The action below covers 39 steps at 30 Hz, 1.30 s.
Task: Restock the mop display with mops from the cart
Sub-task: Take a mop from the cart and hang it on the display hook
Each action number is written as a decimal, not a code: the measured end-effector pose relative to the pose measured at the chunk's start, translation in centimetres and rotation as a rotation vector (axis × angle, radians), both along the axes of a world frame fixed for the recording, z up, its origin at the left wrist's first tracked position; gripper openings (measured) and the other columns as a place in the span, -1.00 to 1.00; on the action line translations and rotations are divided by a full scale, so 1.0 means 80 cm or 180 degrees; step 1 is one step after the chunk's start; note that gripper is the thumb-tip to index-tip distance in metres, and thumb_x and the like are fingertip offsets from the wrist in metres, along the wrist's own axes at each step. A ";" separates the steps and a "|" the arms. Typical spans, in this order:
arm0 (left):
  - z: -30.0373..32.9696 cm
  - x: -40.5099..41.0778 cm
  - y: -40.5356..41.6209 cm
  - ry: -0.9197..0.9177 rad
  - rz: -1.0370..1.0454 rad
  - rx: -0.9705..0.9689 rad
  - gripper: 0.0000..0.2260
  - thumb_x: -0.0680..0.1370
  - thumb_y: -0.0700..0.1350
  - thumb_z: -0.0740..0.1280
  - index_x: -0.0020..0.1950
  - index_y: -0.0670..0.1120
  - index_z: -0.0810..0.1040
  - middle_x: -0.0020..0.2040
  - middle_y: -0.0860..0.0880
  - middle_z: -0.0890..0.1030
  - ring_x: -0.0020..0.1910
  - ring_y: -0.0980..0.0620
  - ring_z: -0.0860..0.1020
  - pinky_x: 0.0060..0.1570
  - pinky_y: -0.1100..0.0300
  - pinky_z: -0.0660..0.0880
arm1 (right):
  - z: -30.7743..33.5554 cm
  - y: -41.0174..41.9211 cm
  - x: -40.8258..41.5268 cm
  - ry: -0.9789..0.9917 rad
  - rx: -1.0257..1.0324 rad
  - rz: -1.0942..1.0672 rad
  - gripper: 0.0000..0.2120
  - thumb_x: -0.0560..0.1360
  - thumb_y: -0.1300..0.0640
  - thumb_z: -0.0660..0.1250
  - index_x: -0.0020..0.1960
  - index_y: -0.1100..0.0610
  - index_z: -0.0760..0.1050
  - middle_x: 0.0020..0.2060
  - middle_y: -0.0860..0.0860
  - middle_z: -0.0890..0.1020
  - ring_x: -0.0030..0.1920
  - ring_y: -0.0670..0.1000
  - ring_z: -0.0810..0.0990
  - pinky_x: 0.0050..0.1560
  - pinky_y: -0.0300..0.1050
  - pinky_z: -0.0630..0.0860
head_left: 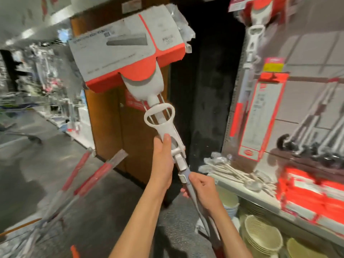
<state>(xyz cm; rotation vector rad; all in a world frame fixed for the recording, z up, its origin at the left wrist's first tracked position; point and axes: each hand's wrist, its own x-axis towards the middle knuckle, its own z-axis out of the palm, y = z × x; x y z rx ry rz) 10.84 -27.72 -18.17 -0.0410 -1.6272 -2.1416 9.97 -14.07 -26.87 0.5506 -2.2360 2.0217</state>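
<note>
Right hand (202, 189) and left hand (163, 161) grip the mop (158, 86) — head raised in the aisle.

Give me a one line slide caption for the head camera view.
Both hands, left and right, grip a white sponge mop with an orange-and-grey cardboard sleeve, head-up beside the mop display.

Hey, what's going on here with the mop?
A person is holding a packaged mop up in both hands, its head in a grey-and-red cardboard sleeve raised high. The left hand grips the white wringer handle; the right hand grips the pole lower down. A matching mop already hangs on the display at right. More poles lean at lower left, seemingly in the cart.
</note>
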 end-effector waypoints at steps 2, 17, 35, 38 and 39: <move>-0.003 -0.004 0.047 0.0033 -0.0050 -0.0105 -0.82 0.67 0.17 0.17 0.17 0.13 0.43 0.10 -0.04 0.59 0.12 -0.02 0.61 0.26 -0.11 0.53 | 0.010 0.053 0.002 0.0105 0.0226 -0.0087 -0.74 0.54 -0.15 0.29 -0.13 -0.12 0.72 -0.22 -0.09 0.73 -0.18 -0.16 0.66 -0.13 -0.18 0.59; 0.005 -0.012 0.329 0.0189 -0.1042 -0.1115 -0.74 0.71 0.04 0.14 0.30 -0.08 0.40 0.18 -0.14 0.57 0.22 -0.10 0.55 0.30 -0.08 0.47 | 0.200 0.303 -0.013 0.0799 0.0019 -0.1035 -0.79 0.47 -0.16 0.33 -0.14 -0.07 0.67 -0.24 -0.12 0.64 -0.16 -0.10 0.56 -0.01 -0.02 0.49; 0.077 -0.112 0.524 0.0951 -0.2021 -0.1184 -0.50 0.67 0.17 0.04 0.54 -0.04 0.32 0.41 -0.03 0.49 0.39 0.06 0.45 0.42 0.12 0.36 | 0.217 0.474 -0.063 0.1509 -0.0885 -0.2410 -0.75 0.61 0.29 0.31 -0.15 0.10 0.68 -0.34 -0.07 0.66 -0.30 -0.07 0.53 -0.23 -0.14 0.45; 0.078 -0.134 0.546 0.0916 -0.2140 -0.0512 -0.78 0.70 -0.13 0.19 0.34 -0.01 0.48 0.15 0.03 0.65 0.12 0.12 0.62 0.09 0.27 0.54 | 0.214 0.487 -0.078 0.1658 -0.0908 -0.2592 -0.73 0.60 0.28 0.32 -0.18 0.07 0.70 -0.34 -0.05 0.67 -0.31 -0.08 0.54 -0.28 -0.18 0.47; 0.080 -0.142 0.553 0.0853 -0.2274 -0.0346 -0.81 0.70 -0.16 0.21 0.28 0.01 0.50 0.07 0.04 0.68 0.04 0.12 0.64 0.03 0.25 0.56 | 0.213 0.493 -0.083 0.1683 -0.0921 -0.2646 -0.73 0.59 0.27 0.32 -0.19 0.07 0.70 -0.33 -0.04 0.67 -0.31 -0.07 0.54 -0.28 -0.17 0.47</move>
